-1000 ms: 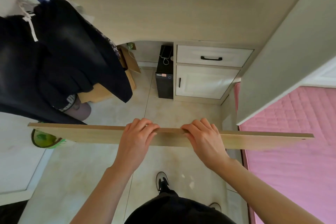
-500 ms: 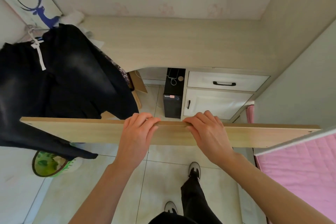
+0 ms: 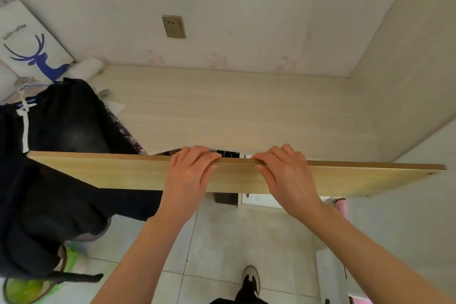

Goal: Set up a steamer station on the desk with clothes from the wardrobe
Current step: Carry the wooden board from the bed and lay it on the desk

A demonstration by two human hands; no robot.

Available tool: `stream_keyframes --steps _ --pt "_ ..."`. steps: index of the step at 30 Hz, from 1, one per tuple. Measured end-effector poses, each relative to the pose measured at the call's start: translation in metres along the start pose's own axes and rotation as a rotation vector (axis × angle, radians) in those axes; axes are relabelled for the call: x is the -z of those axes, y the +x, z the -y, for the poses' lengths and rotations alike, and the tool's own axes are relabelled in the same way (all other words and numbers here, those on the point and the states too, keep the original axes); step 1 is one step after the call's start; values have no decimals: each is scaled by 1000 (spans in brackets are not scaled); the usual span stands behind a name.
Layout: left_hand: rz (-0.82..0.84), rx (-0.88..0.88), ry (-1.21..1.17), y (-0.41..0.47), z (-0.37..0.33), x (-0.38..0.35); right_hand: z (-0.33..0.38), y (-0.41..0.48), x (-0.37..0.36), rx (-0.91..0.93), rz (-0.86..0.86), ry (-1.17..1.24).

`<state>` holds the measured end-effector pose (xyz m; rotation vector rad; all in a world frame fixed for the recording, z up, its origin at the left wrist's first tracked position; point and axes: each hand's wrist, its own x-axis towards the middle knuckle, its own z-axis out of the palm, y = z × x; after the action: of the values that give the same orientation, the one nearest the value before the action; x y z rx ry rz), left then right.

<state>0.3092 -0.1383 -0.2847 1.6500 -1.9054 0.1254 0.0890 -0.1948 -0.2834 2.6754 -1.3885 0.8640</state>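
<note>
I hold a long light-wood board level in front of me, its length running left to right. My left hand and my right hand both grip its far top edge near the middle, fingers curled over it. Beyond the board lies the pale wooden desk, set in a corner. Dark clothes hang at the left, draped over the desk's left end, with a white drawstring showing.
A wall socket sits above the desk. A white bag with a blue deer leans at the back left. A wardrobe side panel bounds the right. On the tiled floor are a green basket and my shoe.
The view has tilted up and moved closer to the desk. The board has been carried forward with both hands; the drawers and computer below the desk are now mostly hidden behind it.
</note>
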Motion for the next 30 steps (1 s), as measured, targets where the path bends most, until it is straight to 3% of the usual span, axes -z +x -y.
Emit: stream_keyframes --steps 14,30 --pt "1 -13 -3 145 43 -59 -81 127 -32 -39 20 -13" --pt "111 -8 -134 224 130 -106 -108 219 -97 -102 133 20"
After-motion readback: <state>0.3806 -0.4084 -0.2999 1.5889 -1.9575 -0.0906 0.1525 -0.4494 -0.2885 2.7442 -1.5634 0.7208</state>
